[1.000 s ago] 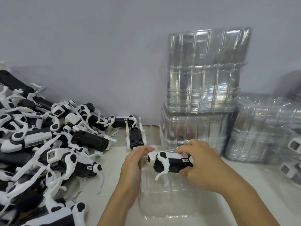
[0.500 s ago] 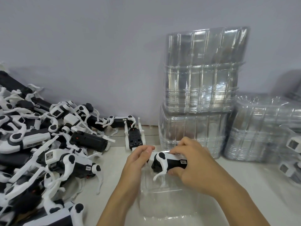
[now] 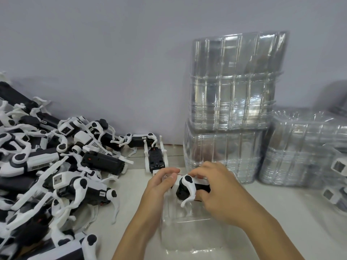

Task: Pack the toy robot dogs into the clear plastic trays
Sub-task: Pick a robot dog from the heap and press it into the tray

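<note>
A heap of toy robot dogs (image 3: 56, 166) fills the left of the table (image 3: 291, 212), reaching back to the wall (image 3: 112, 62). Just right of the heap, 1 dog (image 3: 155, 160) lies on its back near the wall. At the front centre sits a clear tray (image 3: 187, 235); above its far end both hands hold 1 dog (image 3: 189, 188), the left hand (image 3: 159, 186) at its left end, the right hand (image 3: 217, 186) on its right. Behind them, against the wall, 1 stack of trays (image 3: 236, 81) rests on a lower stack (image 3: 221, 154). To the right stands another stack (image 3: 304, 151), and packed dogs (image 3: 338, 182) lie at the right edge.
</note>
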### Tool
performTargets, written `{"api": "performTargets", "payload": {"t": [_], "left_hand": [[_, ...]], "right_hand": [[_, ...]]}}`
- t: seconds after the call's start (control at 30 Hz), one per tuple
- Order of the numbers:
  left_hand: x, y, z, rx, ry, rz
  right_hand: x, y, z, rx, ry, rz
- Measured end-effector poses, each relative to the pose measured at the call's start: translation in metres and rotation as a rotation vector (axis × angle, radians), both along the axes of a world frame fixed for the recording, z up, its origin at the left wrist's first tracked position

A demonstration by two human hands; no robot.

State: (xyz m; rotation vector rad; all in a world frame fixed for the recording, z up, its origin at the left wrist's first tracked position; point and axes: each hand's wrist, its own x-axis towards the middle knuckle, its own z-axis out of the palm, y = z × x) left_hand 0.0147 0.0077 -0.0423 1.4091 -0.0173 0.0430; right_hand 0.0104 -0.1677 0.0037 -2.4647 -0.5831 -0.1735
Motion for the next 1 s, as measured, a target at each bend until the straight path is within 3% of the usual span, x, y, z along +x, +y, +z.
{"api": "performTargets", "payload": {"t": [0.87,1.0], "left_hand": [[0.007,0.002,0.014,0.183,0.19,0.038],[0.006,0.002,0.013,0.18,0.202,0.05]], "right_hand": [[-0.001,0.016,0.002,-0.196,-0.015,-0.016],[0.0,0.011,0.004,-0.139,0.0,0.012]]}}
